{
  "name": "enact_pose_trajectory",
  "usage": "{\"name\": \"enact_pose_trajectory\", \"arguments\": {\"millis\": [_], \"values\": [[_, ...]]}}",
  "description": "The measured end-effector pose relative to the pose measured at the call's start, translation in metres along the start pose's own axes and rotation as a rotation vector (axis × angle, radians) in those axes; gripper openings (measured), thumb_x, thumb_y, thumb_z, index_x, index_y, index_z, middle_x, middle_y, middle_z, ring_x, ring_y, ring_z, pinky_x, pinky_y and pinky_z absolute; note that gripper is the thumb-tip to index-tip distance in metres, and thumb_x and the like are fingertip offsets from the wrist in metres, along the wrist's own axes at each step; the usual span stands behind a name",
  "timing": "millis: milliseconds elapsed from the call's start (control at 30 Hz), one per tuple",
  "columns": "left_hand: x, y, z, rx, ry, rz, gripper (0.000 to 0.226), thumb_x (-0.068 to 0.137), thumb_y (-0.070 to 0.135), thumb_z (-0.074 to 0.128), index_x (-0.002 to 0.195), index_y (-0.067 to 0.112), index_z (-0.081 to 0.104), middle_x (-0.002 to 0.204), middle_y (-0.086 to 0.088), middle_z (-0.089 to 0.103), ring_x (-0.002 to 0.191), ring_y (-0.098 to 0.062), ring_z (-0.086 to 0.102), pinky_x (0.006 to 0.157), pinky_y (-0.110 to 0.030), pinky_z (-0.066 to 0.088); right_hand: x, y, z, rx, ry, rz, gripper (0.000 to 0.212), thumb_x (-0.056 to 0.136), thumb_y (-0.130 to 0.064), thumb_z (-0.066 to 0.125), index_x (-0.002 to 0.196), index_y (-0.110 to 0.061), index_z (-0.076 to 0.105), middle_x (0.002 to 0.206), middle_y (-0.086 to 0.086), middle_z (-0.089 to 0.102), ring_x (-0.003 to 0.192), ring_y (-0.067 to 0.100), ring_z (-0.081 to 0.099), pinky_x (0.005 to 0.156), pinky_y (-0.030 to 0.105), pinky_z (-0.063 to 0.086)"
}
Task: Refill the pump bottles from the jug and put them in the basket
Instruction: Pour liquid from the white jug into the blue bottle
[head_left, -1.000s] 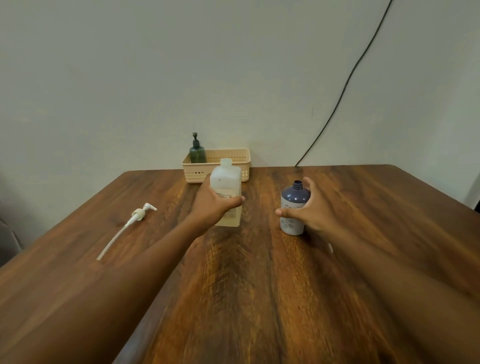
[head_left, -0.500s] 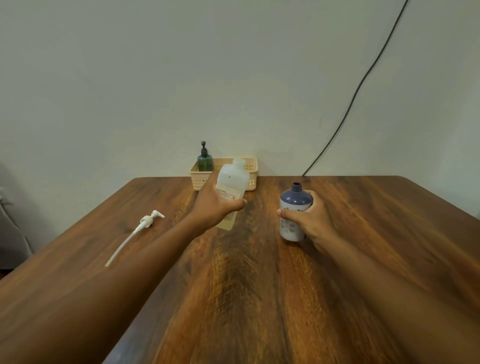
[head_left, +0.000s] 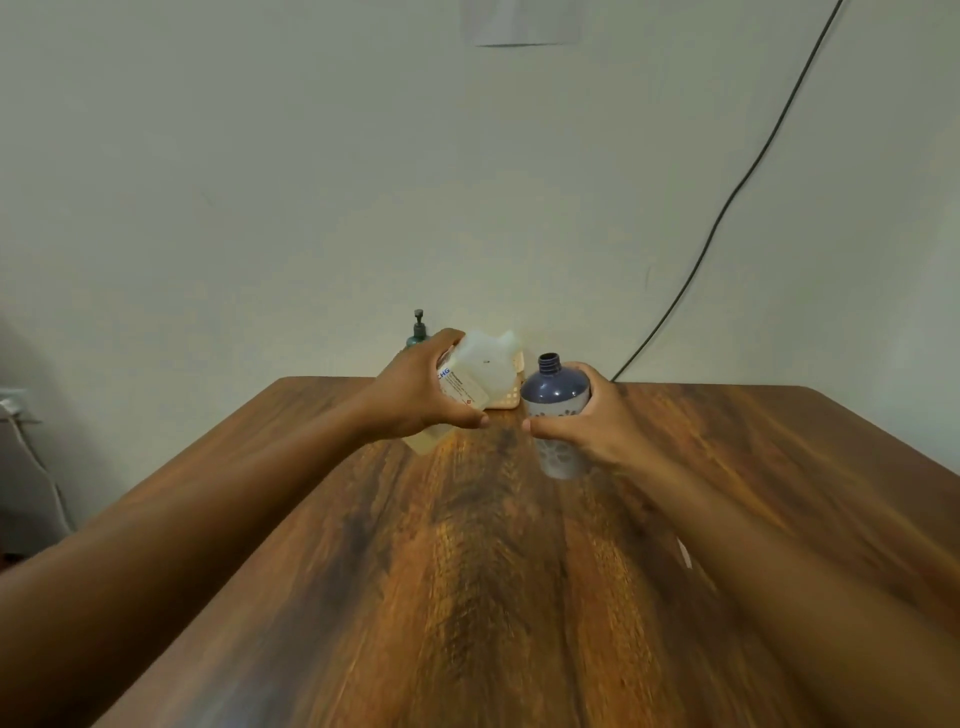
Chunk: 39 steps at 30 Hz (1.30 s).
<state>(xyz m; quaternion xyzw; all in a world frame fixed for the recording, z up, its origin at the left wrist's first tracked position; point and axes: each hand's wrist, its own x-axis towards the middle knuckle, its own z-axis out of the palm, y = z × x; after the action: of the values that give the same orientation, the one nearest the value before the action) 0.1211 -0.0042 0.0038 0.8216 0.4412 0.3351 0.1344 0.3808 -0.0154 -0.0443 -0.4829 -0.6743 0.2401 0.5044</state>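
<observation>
My left hand (head_left: 415, 395) grips a translucent white jug (head_left: 480, 371) lifted off the table and tilted with its spout to the right, toward a blue bottle (head_left: 555, 395). That bottle stands upright with an open neck and no pump, and my right hand (head_left: 592, 426) is wrapped around it. Behind the jug a small part of the beige basket (head_left: 511, 397) shows. A green pump bottle (head_left: 417, 332) rises at the basket's left end, partly hidden by my left hand.
The wooden table (head_left: 493, 571) stretches from me to a pale wall. A black cable (head_left: 727, 202) runs down the wall at the right to the table's far edge. Something grey stands off the table's left side.
My left hand raised the jug and tipped it further toward the blue bottle's neck. The view tilted up, and the loose white pump on the left has left the frame.
</observation>
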Motion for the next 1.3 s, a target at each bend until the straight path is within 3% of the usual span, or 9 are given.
{"name": "enact_pose_trajectory", "arguments": {"millis": [133,267,433,633,967,1067,1200,1300], "values": [[0.006,0.005,-0.017,0.058,-0.012,0.034,0.090,0.072,0.041,0.095,0.147,0.028,0.047,0.125,0.013,0.056,0.117,-0.015,0.057,0.077,-0.014,0.054,0.003,-0.011,-0.002,-0.012,-0.070,0.004,0.072,0.063,-0.030,0.096,0.123,-0.023,0.056,0.109,-0.005,0.065,0.099,0.015,0.065,0.074,0.020,0.055],[0.010,0.010,-0.026,0.082,-0.026,0.044,0.090,0.072,0.041,0.094,0.148,0.027,0.047,0.133,0.007,0.059,0.120,-0.016,0.057,0.089,-0.023,0.059,0.003,-0.023,-0.003,-0.039,-0.074,-0.022,0.069,0.062,-0.028,0.096,0.118,-0.027,0.056,0.105,-0.008,0.065,0.092,0.010,0.065,0.066,0.015,0.052],[0.010,0.015,-0.031,0.134,-0.033,0.072,0.091,0.072,0.040,0.095,0.148,0.026,0.047,0.132,0.006,0.060,0.119,-0.016,0.058,0.089,-0.023,0.056,0.004,-0.032,-0.005,-0.074,-0.085,-0.049,0.068,0.062,-0.029,0.095,0.116,-0.030,0.054,0.104,-0.011,0.063,0.092,0.011,0.063,0.069,0.018,0.051],[0.007,0.018,-0.035,0.160,-0.057,0.058,0.092,0.075,0.036,0.094,0.152,0.025,0.044,0.138,0.001,0.058,0.125,-0.020,0.058,0.100,-0.036,0.059,0.002,-0.035,-0.006,-0.089,-0.088,-0.054,0.063,0.059,-0.033,0.095,0.107,-0.037,0.054,0.104,-0.011,0.064,0.092,0.011,0.064,0.069,0.021,0.053],[0.004,0.018,-0.039,0.188,-0.079,0.041,0.094,0.075,0.036,0.093,0.154,0.025,0.042,0.141,-0.002,0.057,0.128,-0.023,0.056,0.102,-0.038,0.058,-0.002,-0.039,-0.004,-0.099,-0.087,-0.033,0.058,0.058,-0.037,0.094,0.100,-0.039,0.054,0.101,-0.014,0.063,0.089,0.008,0.063,0.062,0.014,0.048],[0.005,0.019,-0.043,0.200,-0.094,0.035,0.096,0.075,0.034,0.094,0.154,0.025,0.041,0.143,-0.002,0.056,0.130,-0.023,0.055,0.101,-0.034,0.056,-0.003,-0.041,-0.003,-0.094,-0.088,-0.028,0.062,0.052,-0.044,0.091,0.101,-0.039,0.054,0.102,-0.014,0.063,0.090,0.009,0.062,0.064,0.018,0.049],[0.009,0.022,-0.049,0.217,-0.118,0.029,0.100,0.074,0.031,0.095,0.157,0.023,0.039,0.146,0.000,0.056,0.131,-0.022,0.053,0.099,-0.028,0.051,-0.004,-0.041,-0.002,-0.104,-0.086,-0.033,0.057,0.060,-0.034,0.094,0.101,-0.039,0.054,0.102,-0.015,0.062,0.089,0.008,0.062,0.062,0.015,0.047],[0.012,0.025,-0.053,0.248,-0.145,0.024,0.102,0.074,0.029,0.095,0.158,0.022,0.038,0.149,-0.001,0.054,0.133,-0.023,0.053,0.103,-0.032,0.052,-0.004,-0.042,-0.002,-0.111,-0.090,-0.030,0.061,0.062,-0.033,0.093,0.106,-0.038,0.052,0.102,-0.015,0.061,0.090,0.008,0.061,0.064,0.018,0.048]]}}
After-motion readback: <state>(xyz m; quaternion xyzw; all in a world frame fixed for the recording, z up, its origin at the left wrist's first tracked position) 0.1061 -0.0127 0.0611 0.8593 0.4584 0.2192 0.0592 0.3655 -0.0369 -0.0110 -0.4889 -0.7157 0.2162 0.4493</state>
